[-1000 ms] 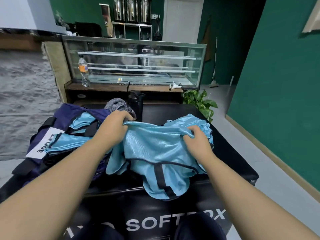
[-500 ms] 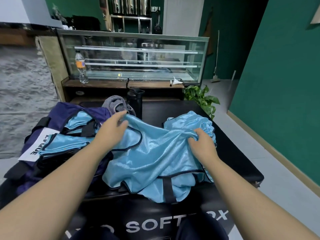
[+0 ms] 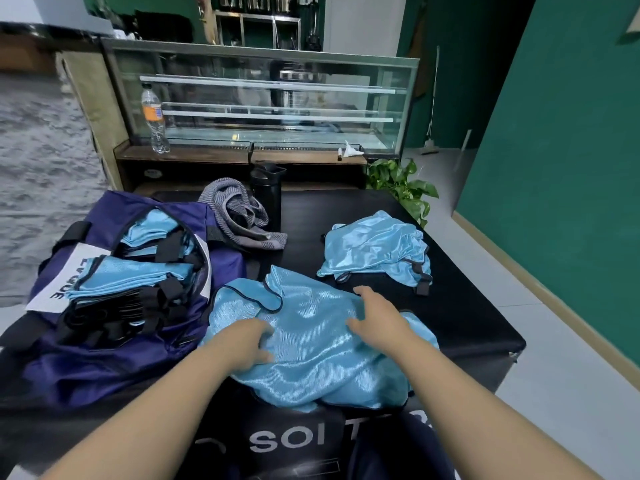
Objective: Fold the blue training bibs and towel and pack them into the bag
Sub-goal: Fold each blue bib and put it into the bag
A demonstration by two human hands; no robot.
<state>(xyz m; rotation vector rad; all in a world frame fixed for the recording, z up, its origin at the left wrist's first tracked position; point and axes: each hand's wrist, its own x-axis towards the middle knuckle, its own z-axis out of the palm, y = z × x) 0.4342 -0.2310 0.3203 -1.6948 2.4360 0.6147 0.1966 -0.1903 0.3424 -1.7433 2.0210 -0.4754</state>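
A light blue bib [image 3: 311, 344] lies spread flat on the black table [image 3: 460, 317] in front of me. My left hand [image 3: 247, 344] rests palm down on its left part, and my right hand [image 3: 377, 318] presses its right part, fingers apart. A heap of crumpled blue bibs [image 3: 375, 247] sits further back on the right. The navy bag [image 3: 114, 362] stands open at the left with folded blue bibs [image 3: 138, 271] inside. A grey towel [image 3: 239, 216] lies bunched behind the bag.
A black bottle [image 3: 270, 192] stands beside the towel. Behind the table is a glass display counter [image 3: 263, 98] with a plastic bottle [image 3: 155, 119] on its ledge. A potted plant [image 3: 401, 181] sits at the far right corner; green wall and floor lie to the right.
The bib that both hands held up bunched has been laid down and spread flat near me. Both hands let go of it and now lie flat on it.
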